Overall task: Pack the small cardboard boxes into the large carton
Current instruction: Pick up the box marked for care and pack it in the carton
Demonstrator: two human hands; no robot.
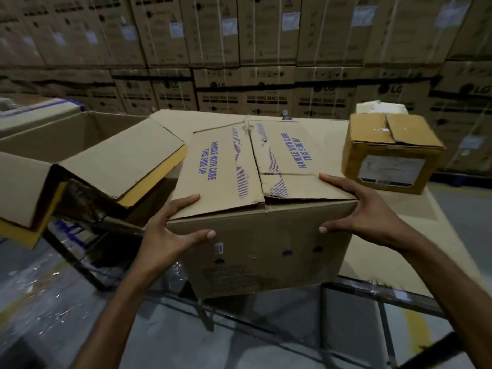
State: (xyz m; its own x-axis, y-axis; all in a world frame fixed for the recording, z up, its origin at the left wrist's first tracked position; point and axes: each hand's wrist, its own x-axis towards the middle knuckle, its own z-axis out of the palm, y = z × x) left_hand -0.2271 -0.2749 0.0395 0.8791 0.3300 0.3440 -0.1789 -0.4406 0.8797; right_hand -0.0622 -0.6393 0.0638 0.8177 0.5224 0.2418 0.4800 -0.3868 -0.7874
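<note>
The box (255, 243) printed "HANDLE WITH CARE" sits square in front of the person, held at its two near top corners; the left hand (165, 235) wraps the left corner with one digit over the top flap and another across the near face; the right hand (362, 217) mirrors it on the right corner. Both hands hold the box and nothing else. Its near end juts past the edge of the table (399, 230); whether the far end bears on the table or is lifted clear cannot be told. Its top flaps are closed and creased, and the seam between them runs away from the person.

The big carton (80, 131) stands open to the left of the box, so the left hand is the nearer one; the coming move is most likely a sideways carry, leftward, then down through the opening. What it turns on is the flap (125, 163) on the carton's right side – it leans out toward the box and reaches its left edge, right in the path; the box probably has to rise over that flap before it can drop in. The inside of the carton is dark; what it holds cannot be made out.

Another box (394, 155) – smaller, with a label on its near face – waits on the table to the right, apart from the right hand; behind everything rises a wall of stacked cartons (239, 43).
</note>
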